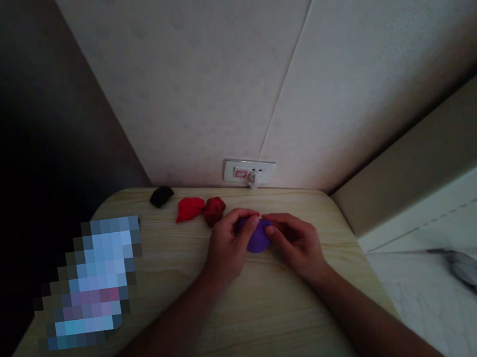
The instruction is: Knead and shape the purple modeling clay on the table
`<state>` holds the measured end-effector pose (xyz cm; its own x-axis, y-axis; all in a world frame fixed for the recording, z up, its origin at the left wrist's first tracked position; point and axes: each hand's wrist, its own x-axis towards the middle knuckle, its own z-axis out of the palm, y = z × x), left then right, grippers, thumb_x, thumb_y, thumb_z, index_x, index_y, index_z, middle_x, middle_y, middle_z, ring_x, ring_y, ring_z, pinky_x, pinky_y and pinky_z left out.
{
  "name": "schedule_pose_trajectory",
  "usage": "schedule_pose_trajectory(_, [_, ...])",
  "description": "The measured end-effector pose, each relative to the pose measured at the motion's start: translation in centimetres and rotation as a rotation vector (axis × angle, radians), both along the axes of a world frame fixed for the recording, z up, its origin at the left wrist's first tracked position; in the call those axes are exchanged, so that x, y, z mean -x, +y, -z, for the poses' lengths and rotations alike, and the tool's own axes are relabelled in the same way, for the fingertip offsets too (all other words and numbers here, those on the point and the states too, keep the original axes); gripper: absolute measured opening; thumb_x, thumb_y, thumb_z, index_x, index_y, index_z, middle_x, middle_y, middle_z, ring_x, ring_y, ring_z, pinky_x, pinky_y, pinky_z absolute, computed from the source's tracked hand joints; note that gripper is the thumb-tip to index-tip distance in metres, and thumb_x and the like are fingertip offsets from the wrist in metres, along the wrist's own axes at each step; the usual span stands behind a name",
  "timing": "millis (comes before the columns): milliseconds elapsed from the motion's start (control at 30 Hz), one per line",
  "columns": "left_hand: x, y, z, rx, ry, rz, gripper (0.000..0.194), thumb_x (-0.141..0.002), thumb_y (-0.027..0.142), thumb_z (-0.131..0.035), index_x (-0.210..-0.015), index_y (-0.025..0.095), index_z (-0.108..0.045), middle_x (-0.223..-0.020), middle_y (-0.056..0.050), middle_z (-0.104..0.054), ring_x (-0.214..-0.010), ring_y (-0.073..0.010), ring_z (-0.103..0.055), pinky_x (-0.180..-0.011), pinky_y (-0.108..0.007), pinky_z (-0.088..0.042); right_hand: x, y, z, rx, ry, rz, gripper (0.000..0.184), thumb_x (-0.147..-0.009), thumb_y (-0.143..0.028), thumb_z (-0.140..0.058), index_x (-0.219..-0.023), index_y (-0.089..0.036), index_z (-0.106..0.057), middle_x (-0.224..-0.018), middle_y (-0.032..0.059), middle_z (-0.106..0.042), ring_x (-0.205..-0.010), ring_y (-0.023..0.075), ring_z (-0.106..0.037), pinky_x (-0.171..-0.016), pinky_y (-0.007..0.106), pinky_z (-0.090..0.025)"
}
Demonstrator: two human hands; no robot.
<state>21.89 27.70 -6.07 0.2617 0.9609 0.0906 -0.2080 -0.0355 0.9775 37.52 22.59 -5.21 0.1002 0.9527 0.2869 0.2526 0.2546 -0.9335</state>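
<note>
Between my two hands, above the wooden tabletop, is a smooth purple rounded piece [258, 241]; its material I cannot tell. My left hand [228, 245] grips its left side with thumb and fingers. From the other side, my right hand [298, 242] pinches it, with the thumb on the front. A small pale bit shows at the top where the fingertips meet. Just left of my left hand lie a dark red crumpled lump [214, 211] and a bright red, leaf-shaped piece [189, 208]. Farther left sits a small black piece [162, 197].
The pale wood-grain table [258, 328] has rounded back corners against a wall. A wall socket [249, 170] with something plugged in is behind my hands. A pixelated, screen-like object [97, 273] occupies the table's left side. White bedding or cloth [454, 314] lies to the right.
</note>
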Motion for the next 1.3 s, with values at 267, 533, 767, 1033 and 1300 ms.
schedule_pose_trajectory(267, [0.0, -0.1, -0.1, 0.062, -0.098, 0.105, 0.034, -0.077, 0.031, -0.08, -0.106, 0.014, -0.071, -0.102, -0.008, -0.075, -0.093, -0.0203, -0.071, -0.081, -0.028, -0.056, -0.2, 0.4, -0.2, -0.033, 0.095, 0.164, 0.014, -0.086, -0.034, -0.076, -0.095, -0.024, -0.08, -0.08, 0.0035, -0.076, -0.066, 0.0162, -0.066, -0.058, 0.027, -0.055])
schedule_pose_trajectory(533, [-0.2, -0.3, -0.1, 0.092, -0.109, 0.091, 0.03, -0.072, 0.027, -0.083, -0.098, 0.014, -0.077, -0.1, -0.01, -0.079, -0.092, -0.0235, -0.073, -0.083, -0.032, -0.058, -0.3, 0.6, 0.0, -0.007, 0.084, 0.114, 0.015, -0.088, -0.032, -0.074, -0.1, -0.026, -0.081, -0.087, 0.0029, -0.075, -0.077, 0.0156, -0.067, -0.066, 0.026, -0.054])
schedule_pose_trajectory(767, [-0.3, -0.2, -0.5, 0.168, -0.198, 0.117, 0.045, -0.075, 0.037, -0.082, -0.112, 0.013, -0.073, -0.1, -0.011, -0.08, -0.09, -0.0238, -0.075, -0.077, -0.031, -0.06, -0.3, 0.6, -0.3, -0.019, 0.067, 0.236, 0.016, -0.088, -0.035, -0.074, -0.098, -0.023, -0.08, -0.09, 0.0043, -0.077, -0.081, 0.0176, -0.068, -0.071, 0.028, -0.055])
schedule_pose_trajectory(1033, [-0.1, -0.2, -0.5, 0.243, -0.256, 0.069, 0.036, -0.072, 0.036, -0.085, -0.099, 0.014, -0.077, -0.091, -0.009, -0.08, -0.081, -0.021, -0.074, -0.069, -0.027, -0.059, -0.4, 0.6, -0.1, 0.009, 0.098, 0.225, 0.017, -0.087, -0.037, -0.075, -0.097, -0.024, -0.081, -0.09, 0.0049, -0.078, -0.08, 0.0185, -0.068, -0.071, 0.03, -0.055])
schedule_pose_trajectory(1300, [-0.1, 0.3, 0.1, 0.155, -0.204, 0.104, 0.045, -0.083, 0.037, -0.076, -0.122, 0.016, -0.07, -0.098, -0.008, -0.078, -0.094, -0.0208, -0.071, -0.08, -0.027, -0.054, -0.4, 0.5, 0.2, -0.026, 0.094, -0.146, 0.084, -0.071, -0.044, -0.089, -0.145, -0.032, -0.051, -0.128, 0.0096, -0.062, -0.114, 0.0252, -0.063, -0.093, 0.039, -0.056])
